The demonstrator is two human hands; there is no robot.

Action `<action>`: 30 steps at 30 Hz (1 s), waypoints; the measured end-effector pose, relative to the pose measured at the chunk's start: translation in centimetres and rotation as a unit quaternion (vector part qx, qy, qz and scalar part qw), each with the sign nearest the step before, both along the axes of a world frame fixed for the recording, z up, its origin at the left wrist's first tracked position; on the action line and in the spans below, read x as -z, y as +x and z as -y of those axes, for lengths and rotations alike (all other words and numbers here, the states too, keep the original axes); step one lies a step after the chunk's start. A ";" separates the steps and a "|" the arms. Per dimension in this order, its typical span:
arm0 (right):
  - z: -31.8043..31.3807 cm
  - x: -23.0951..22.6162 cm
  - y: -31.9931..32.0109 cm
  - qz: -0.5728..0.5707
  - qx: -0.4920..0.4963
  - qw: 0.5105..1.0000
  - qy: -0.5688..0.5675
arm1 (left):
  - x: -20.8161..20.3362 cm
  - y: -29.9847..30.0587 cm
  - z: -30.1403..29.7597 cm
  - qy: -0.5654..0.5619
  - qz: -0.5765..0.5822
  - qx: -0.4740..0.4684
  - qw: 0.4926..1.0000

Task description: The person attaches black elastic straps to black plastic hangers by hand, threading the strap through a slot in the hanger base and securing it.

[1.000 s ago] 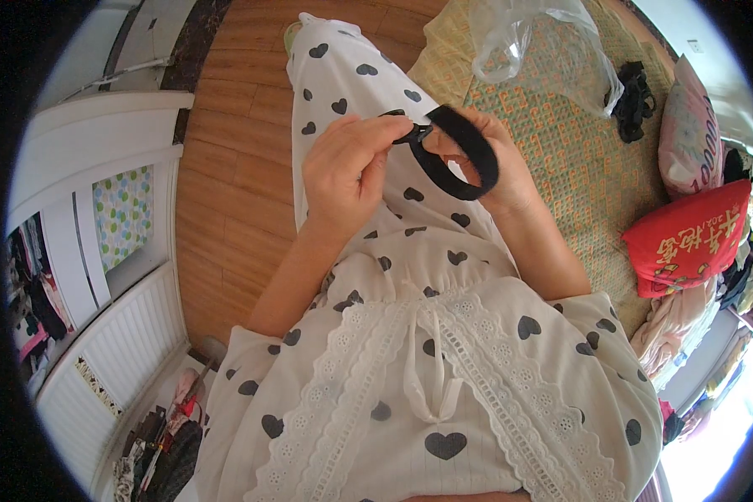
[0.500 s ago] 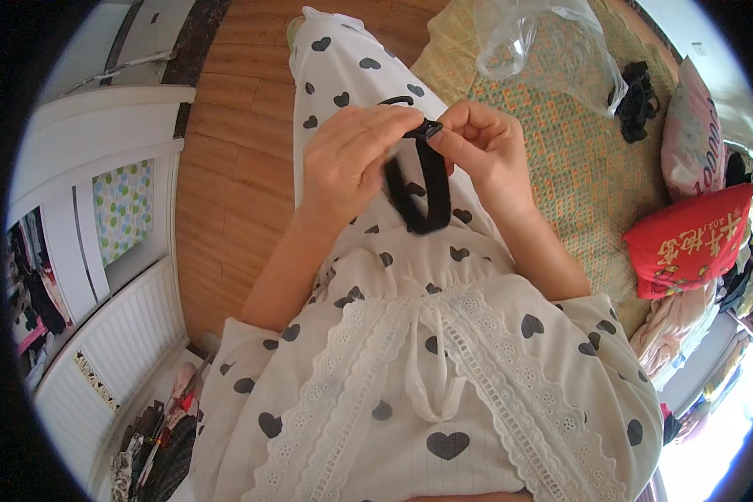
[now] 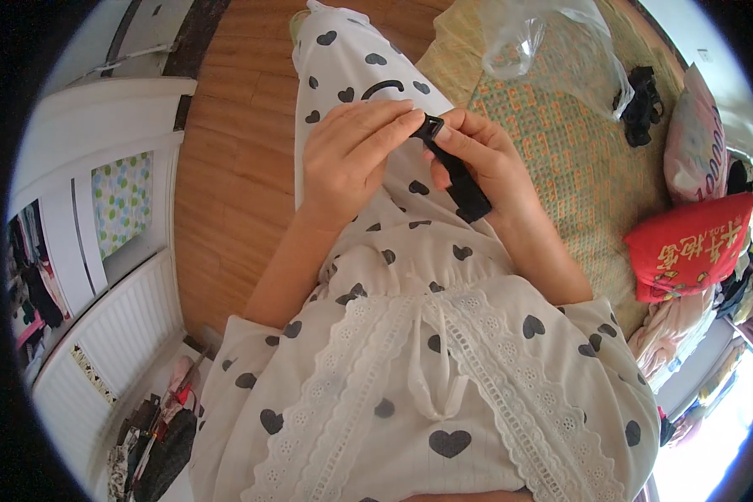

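the black strap (image 3: 463, 182) was swung rightward — its buckle (image 3: 431, 126) seemingly easier worked, gripped by left hand (image 3: 349, 163) and right hand (image 3: 495, 161) fingers

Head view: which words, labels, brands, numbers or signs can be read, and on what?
Red cushion: large gold characters, legible but not copied here; the smaller row is too small to read surely.
Pink cushion: a line of letters, seen at an angle, not copied here.
Black strap: none that I can make out.
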State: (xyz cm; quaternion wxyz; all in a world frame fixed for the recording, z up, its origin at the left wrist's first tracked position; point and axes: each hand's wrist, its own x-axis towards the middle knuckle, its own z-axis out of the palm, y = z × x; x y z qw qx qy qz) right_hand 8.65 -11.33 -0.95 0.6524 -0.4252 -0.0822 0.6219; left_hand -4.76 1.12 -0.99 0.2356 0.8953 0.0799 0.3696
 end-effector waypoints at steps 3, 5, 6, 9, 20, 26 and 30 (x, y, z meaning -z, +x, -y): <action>0.0 -0.1 -0.2 -0.022 0.012 0.999 0.028 | 0.3 0.1 -0.1 0.025 0.009 0.000 1.000; 0.1 -0.2 -0.3 -0.017 0.015 1.000 0.020 | 0.4 0.1 -0.1 0.019 0.025 -0.007 0.999; 0.1 -0.3 -0.3 -0.011 0.018 1.000 0.012 | 0.4 0.2 -0.1 0.019 0.025 -0.007 0.999; 0.3 0.2 -0.2 -0.039 0.011 0.999 0.023 | 0.3 0.3 0.0 0.023 0.025 0.000 0.999; 0.3 0.1 -1.4 0.174 0.079 0.980 0.062 | 0.5 0.2 0.5 0.001 0.023 -0.004 1.000; 0.3 0.0 -0.9 0.102 0.059 0.993 0.030 | 0.2 -0.2 0.6 0.007 -0.017 0.006 1.000; 0.4 0.8 0.1 -0.047 0.026 0.998 0.023 | 0.1 0.1 0.4 -0.007 -0.017 0.018 1.000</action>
